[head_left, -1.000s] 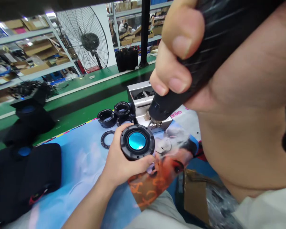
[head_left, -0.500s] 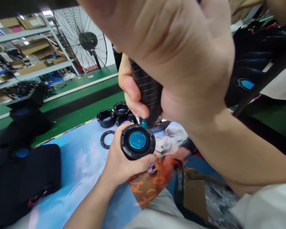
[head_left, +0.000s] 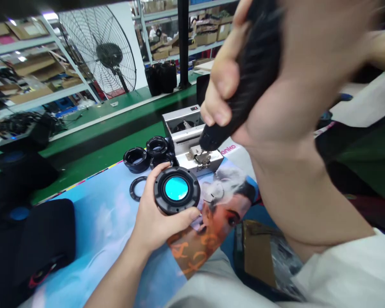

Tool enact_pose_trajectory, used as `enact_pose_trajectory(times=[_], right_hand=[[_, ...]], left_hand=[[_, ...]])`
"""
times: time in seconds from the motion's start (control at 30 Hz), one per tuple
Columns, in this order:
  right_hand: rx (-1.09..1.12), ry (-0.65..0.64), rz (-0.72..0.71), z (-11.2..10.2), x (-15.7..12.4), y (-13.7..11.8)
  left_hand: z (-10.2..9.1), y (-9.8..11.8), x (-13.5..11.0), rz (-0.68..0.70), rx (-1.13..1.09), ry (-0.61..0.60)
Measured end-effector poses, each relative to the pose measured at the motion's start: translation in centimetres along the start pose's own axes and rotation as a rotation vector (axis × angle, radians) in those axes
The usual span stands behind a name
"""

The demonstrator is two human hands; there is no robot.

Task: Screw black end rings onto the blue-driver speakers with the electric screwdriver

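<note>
My left hand (head_left: pixel 154 218) is closed around a round black lens housing (head_left: pixel 193 188) with a shiny blue-green glass centre, held just above the printed sheet. In my right hand (head_left: pixel 288 85) is a black electric screwdriver (head_left: pixel 253 72), tilted, its lower end pointing down and left. That end is in front of a silver screw feeder (head_left: pixel 182 122); whether they touch I cannot tell. Several black rings (head_left: pixel 135 159) stand left of the feeder, and a thin flat ring (head_left: pixel 134 188) lies beside my left hand.
A blue printed sheet (head_left: pixel 102 222) covers the work surface. On the left lies a dark padded case (head_left: pixel 51 231). Beyond is a green bench (head_left: pixel 115 117) with a large fan (head_left: pixel 109 55) behind it. An open cardboard box (head_left: pixel 258 256) sits low on the right.
My right hand has moved right with the screwdriver, away from the lens housing, uncovering the screw feeder. My left hand still holds the housing. The view has shifted slightly.
</note>
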State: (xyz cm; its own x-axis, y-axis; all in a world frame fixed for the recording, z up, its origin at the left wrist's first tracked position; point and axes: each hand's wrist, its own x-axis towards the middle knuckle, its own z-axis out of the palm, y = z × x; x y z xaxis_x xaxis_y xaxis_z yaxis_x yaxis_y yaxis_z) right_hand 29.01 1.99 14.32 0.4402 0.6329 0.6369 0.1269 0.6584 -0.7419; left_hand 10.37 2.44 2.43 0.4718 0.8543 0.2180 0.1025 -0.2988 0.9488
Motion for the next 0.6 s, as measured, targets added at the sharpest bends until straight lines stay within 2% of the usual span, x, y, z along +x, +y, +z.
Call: enact_pose_trajectory(times=[0.03, 0.13, 0.23, 0.33, 0.43, 0.47, 0.53, 0.57, 0.6], right_hand=[[0.03, 0.074, -0.065, -0.2, -0.2, 1.0], [0.045, 0.119, -0.023, -0.7, -0.8, 4.4], [0.059, 0.056, 0.045, -1.3, -1.1, 7.1], [0.099, -0.011, 0.086, -2.0, -1.3, 7.9], [0.125, -0.054, 0.171, -2.1, -1.5, 6.7], [0.133, -0.031, 0.162, -2.0, -1.4, 5.8], [0.145, 0.053, 0.07, -1.7, -1.1, 3.4], [0.147, 0.143, -0.042, -1.4, -0.8, 2.0], [0.129, 0.083, -0.023, -1.2, -0.5, 0.5]], left_hand=[[0.0, 0.0, 0.0, -0.003, -0.007, -0.002], [0.1, 0.1, 0.1, 0.002, -0.023, 0.009], [0.2, 0.1, 0.1, 0.015, -0.028, 0.01], [0.3, 0.1, 0.1, 0.024, -0.023, 0.008], [0.1, 0.0, 0.2, 0.019, -0.023, -0.01], [0.0, -0.1, 0.2, 0.017, -0.027, -0.018], [-0.2, -0.4, 0.2, 0.017, -0.037, -0.037], [-0.4, -0.5, 0.2, 0.018, -0.044, -0.051], [-0.5, -0.6, 0.2, 0.018, -0.05, -0.068]])
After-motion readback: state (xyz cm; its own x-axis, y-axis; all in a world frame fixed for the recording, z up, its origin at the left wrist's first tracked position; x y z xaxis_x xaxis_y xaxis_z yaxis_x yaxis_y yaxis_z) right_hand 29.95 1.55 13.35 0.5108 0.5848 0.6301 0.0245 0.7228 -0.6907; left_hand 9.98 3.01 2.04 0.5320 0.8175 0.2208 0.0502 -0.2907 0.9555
